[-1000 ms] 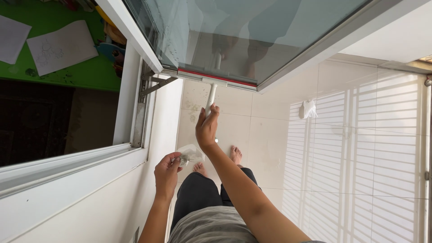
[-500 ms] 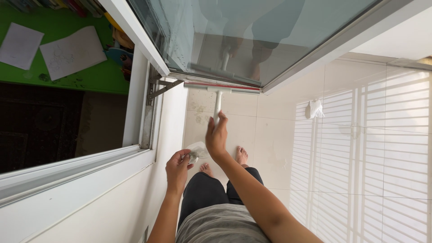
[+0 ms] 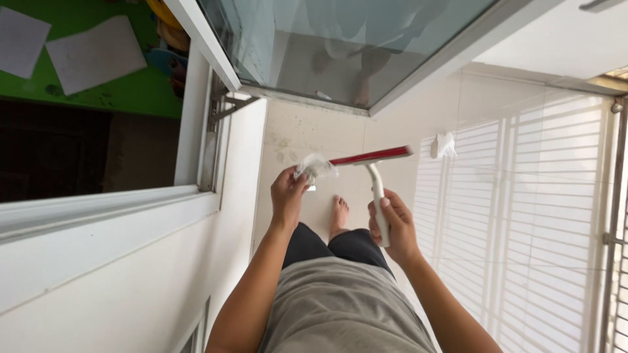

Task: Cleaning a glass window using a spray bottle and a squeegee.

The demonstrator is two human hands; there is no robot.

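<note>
My right hand [image 3: 391, 224] grips the white handle of a squeegee [image 3: 374, 161] with a red rubber blade, held level in front of my body. My left hand [image 3: 288, 191] pinches a crumpled white tissue [image 3: 314, 166] against the left end of the blade. An open window pane [image 3: 347, 46] in a white frame hangs above, swung outward, its glass reflecting my legs. The squeegee is well below the pane and clear of it.
A white window frame and sill [image 3: 118, 216] run along the left, with a metal hinge stay [image 3: 226, 108]. Beyond it lies a green surface [image 3: 85, 85] with white sheets of paper. A crumpled white tissue [image 3: 446, 145] lies on the tiled floor. Railing bars [image 3: 611, 235] stand at right.
My right hand pulled the squeegee down off the lower edge of the pane and toward me. My left hand rose with the tissue and met the blade's end.
</note>
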